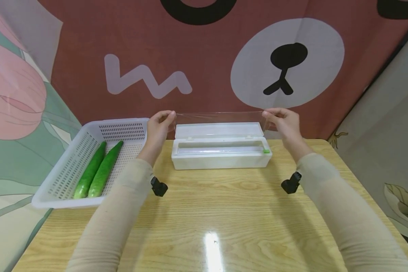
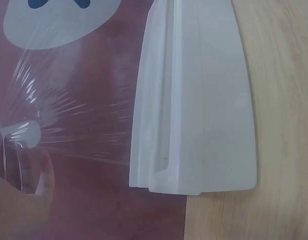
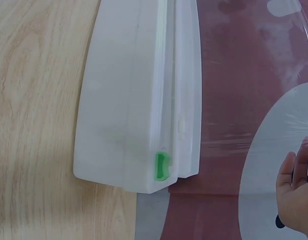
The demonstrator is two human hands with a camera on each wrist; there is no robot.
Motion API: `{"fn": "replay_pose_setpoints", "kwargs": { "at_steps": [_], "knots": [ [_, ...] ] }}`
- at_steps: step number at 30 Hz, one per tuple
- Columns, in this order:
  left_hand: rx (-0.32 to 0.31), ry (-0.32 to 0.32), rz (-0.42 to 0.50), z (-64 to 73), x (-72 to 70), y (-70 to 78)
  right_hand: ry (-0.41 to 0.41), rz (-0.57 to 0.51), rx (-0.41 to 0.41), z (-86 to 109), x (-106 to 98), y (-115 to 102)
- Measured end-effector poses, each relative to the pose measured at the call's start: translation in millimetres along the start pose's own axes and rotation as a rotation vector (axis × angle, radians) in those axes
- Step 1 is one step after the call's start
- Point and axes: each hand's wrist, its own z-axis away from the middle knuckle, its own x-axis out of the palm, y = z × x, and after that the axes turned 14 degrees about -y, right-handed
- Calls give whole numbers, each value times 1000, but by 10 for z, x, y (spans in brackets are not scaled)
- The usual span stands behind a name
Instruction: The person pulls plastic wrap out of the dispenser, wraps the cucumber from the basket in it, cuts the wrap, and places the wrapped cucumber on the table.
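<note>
Behind the wooden tabletop (image 1: 190,215) we see a reddish-brown cloth (image 1: 149,41) printed with a pale muzzle and a zigzag line. Between the two hands we find the clear film (image 1: 219,117), a thin sheet drawn out above the long white box (image 1: 221,163), and in the left wrist view we can make out creases fanning from where it is held. Our left hand (image 1: 157,130) has a narrow grip, pinching one corner of the film, and our right hand (image 1: 285,124) pinches the other with an equally narrow grip. Below, the box sits near the far edge of the tabletop, its lid (image 1: 219,130) raised at the back, and we notice a small green piece (image 1: 266,151) at its right end. Off to our left stands a white perforated basket (image 1: 42,194), with two green cucumbers (image 1: 104,173) lying side by side inside it. Nearest us, light sleeves (image 1: 346,211) cover both arms, and a black wrist device (image 1: 159,187) shows at each wrist.
</note>
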Motion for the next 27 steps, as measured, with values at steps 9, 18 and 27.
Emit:
{"fn": "replay_pose_setpoints", "kwargs": {
  "at_steps": [9, 18, 27],
  "knots": [
    [0, 0, 36, -36, -11, 78, -2, 15, -7, -7, -25, -113],
    [5, 4, 10, -87, -18, 201, -3, -4, -5, -51, -71, -209],
    [7, 9, 36, -116, -38, 314, -14, -21, -15, -109, -111, -330]
  ]
}}
